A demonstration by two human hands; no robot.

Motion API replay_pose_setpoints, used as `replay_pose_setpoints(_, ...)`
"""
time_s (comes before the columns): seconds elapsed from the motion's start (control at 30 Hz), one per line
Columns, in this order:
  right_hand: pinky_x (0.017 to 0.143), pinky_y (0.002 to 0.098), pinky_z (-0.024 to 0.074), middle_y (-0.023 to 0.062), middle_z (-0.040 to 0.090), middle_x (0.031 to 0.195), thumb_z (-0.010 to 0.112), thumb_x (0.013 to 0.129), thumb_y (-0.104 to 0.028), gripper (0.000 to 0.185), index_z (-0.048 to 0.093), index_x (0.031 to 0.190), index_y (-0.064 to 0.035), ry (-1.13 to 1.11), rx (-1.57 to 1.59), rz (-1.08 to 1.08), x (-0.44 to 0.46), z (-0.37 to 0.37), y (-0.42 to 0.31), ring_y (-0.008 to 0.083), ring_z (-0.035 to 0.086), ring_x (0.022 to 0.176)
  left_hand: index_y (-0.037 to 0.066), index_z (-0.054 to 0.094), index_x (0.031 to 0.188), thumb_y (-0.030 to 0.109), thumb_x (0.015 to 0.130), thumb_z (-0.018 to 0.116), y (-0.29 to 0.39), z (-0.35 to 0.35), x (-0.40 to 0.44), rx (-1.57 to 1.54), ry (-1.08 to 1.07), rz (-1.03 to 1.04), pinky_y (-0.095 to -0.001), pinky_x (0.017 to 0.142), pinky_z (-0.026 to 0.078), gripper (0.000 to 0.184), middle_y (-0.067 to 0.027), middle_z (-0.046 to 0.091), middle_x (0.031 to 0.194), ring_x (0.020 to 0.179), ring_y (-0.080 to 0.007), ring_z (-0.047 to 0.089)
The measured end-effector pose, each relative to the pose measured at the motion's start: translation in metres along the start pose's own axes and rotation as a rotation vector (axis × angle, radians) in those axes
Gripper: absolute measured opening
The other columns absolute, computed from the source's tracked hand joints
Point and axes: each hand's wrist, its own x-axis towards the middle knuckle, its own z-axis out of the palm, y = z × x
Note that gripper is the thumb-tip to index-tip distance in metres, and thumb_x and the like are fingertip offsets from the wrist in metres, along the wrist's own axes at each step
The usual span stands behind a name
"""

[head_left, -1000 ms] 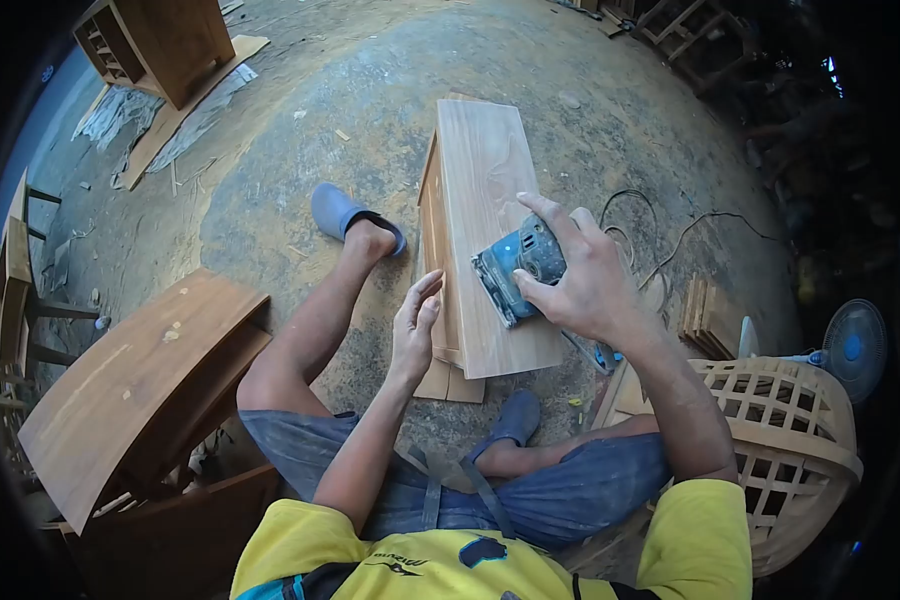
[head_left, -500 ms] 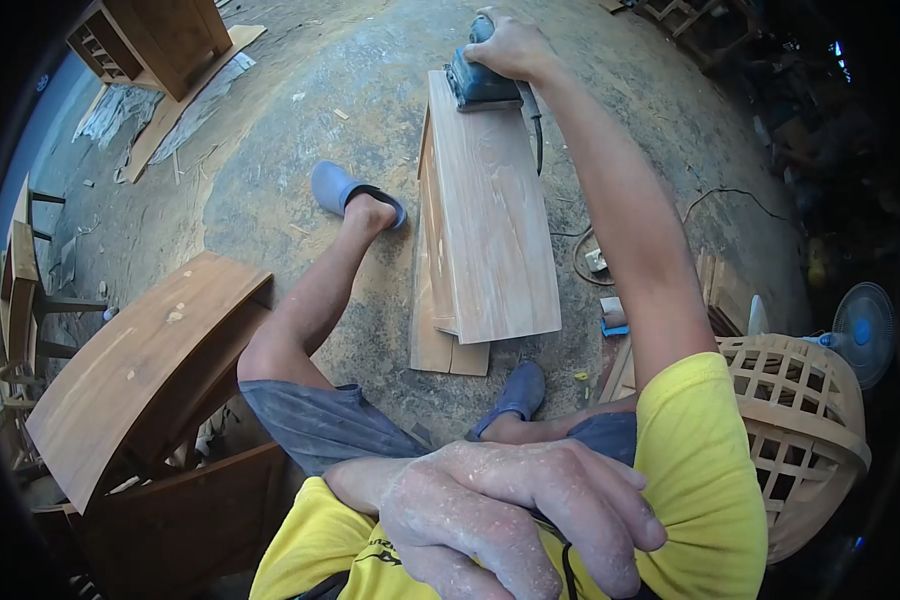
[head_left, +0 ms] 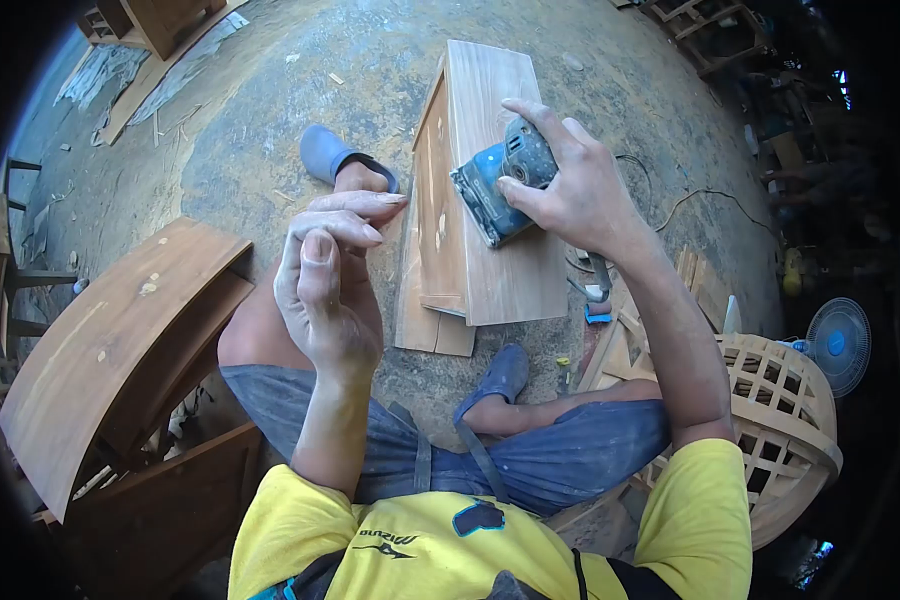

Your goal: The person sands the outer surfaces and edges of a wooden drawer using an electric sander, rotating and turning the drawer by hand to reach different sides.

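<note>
**Right hand on the sander, wood block framed by feet and furniture**

Through the head camera, my only view, I see a cluttered floor [head_left: 260, 125]. On the left a curved wooden panel [head_left: 120, 330] juts toward the bent knee, above a darker board [head_left: 160, 500]. A cabinet [head_left: 165, 22] stands at the far left. On the right I have a latticed wooden frame [head_left: 782, 425], a fan [head_left: 838, 345] just behind it, and a loose cord [head_left: 712, 194] looping across the ground. One blue clog [head_left: 322, 152] sits near the block's left side, the other [head_left: 505, 370] near its close end.

The wooden block [head_left: 515, 275] lies between the feet, its near end by flat boards [head_left: 435, 335] on the floor. Its top is pale and streaky; the left side is browner, with light patches. My right hand [head_left: 585, 190] grips the blue sander [head_left: 485, 188] over that top, at the left edge; I cannot tell whether its whole pad touches. My left hand [head_left: 325, 285] is raised, fingers loosely bent, apart from the block.
</note>
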Motion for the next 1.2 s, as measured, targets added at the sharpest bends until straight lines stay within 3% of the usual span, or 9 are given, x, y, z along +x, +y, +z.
replay_pose_setpoints(0.17,0.105,0.0494,0.0567,0.0309,0.073,0.125,0.076,0.08,-0.043,0.083,0.055,0.155,-0.0137,0.163,-0.1,0.035,0.131,0.015,0.047,0.0435,0.071,0.119,-0.003,0.065,0.125,0.006,0.107,0.054,-0.062,-0.052,-0.017,0.424,-0.111,-0.356,-0.0391,0.115,0.048,0.023,-0.0145,0.068,0.126,0.124,-0.0226,0.066)
replay_pose_setpoints(0.23,0.107,0.0492,0.0553,0.0288,0.072,0.13,0.076,0.079,-0.046,0.086,0.053,0.157,-0.0158,0.202,-0.128,0.089,0.19,0.016,0.066,0.0436,0.071,0.12,0.002,0.045,0.156,0.004,0.095,0.065,-0.075,-0.07,-0.039,0.659,-0.439,-0.51,-0.0425,0.124,0.039,0.064,-0.0173,0.054,0.152,0.149,-0.0294,0.049)
replay_pose_setpoints(0.3,0.108,0.0491,0.0542,0.0274,0.072,0.133,0.077,0.079,-0.049,0.088,0.052,0.158,-0.0188,0.234,-0.119,0.094,0.228,0.023,0.084,0.0447,0.071,0.119,0.005,0.033,0.166,0.015,0.087,0.076,-0.101,-0.086,-0.061,0.742,-0.698,-0.421,-0.048,0.127,0.036,0.09,-0.0238,0.055,0.153,0.151,-0.0414,0.046)
replay_pose_setpoints(0.5,0.1,0.0466,0.0581,0.0284,0.073,0.128,0.074,0.079,-0.044,0.073,0.065,0.141,-0.0059,0.101,0.068,0.059,0.176,0.002,0.019,0.0409,0.073,0.115,-0.006,0.021,0.167,0.038,0.076,0.092,-0.123,-0.08,-0.091,1.075,-1.031,-0.685,-0.0485,0.124,0.042,0.124,-0.0302,0.045,0.163,0.15,-0.0427,0.048)
replay_pose_setpoints(0.63,0.102,0.048,0.0566,0.0292,0.072,0.123,0.078,0.081,-0.043,0.084,0.052,0.158,-0.0184,0.131,-0.041,-0.018,0.063,0.023,-0.002,0.0435,0.072,0.115,-0.009,0.046,0.15,0.058,0.082,0.085,-0.13,-0.066,-0.093,1.27,-1.106,-0.665,-0.0497,0.107,0.052,0.104,-0.032,0.065,0.136,0.128,-0.043,0.065)
replay_pose_setpoints(0.67,0.098,0.0484,0.0573,0.0281,0.07,0.116,0.079,0.082,-0.039,0.083,0.052,0.158,-0.0183,0.078,-0.015,0.011,0.025,0.015,-0.02,0.0432,0.072,0.108,-0.008,0.06,0.129,0.058,0.085,0.083,-0.139,-0.072,-0.104,1.282,-1.013,-0.487,-0.0509,0.093,0.057,0.082,-0.0284,0.074,0.111,0.107,-0.0426,0.073)
replay_pose_setpoints(0.8,0.086,0.0546,0.0616,0.03,0.062,0.11,0.082,0.082,-0.029,0.082,0.05,0.157,-0.0193,-0.039,0.099,0.019,-0.095,0.005,-0.063,0.0505,0.072,0.095,-0.004,0.072,0.099,0.049,0.089,0.08,-0.148,-0.068,-0.111,1.286,-0.911,-0.526,-0.051,0.087,0.059,0.054,-0.0236,0.077,0.094,0.094,-0.041,0.076)
replay_pose_setpoints(1.07,0.09,0.0531,0.0614,0.0298,0.065,0.109,0.079,0.082,-0.033,0.081,0.05,0.157,-0.0199,0.019,0.001,0.042,-0.026,0.011,-0.038,0.0493,0.073,0.099,-0.004,0.072,0.108,0.041,0.088,0.079,-0.145,-0.069,-0.105,1.283,-0.888,-0.55,-0.0528,0.088,0.059,0.049,-0.0273,0.076,0.096,0.096,-0.0436,0.075)
replay_pose_setpoints(1.2,0.103,0.0532,0.0573,0.0311,0.068,0.131,0.076,0.079,-0.041,0.082,0.055,0.155,-0.0177,0.146,-0.071,-0.003,0.094,0.027,0.0,0.0448,0.072,0.115,-0.004,0.072,0.117,0.039,0.087,0.078,-0.144,-0.068,-0.1,1.277,-0.906,-0.611,-0.0531,0.091,0.059,0.053,-0.0292,0.076,0.098,0.1,-0.0445,0.075)
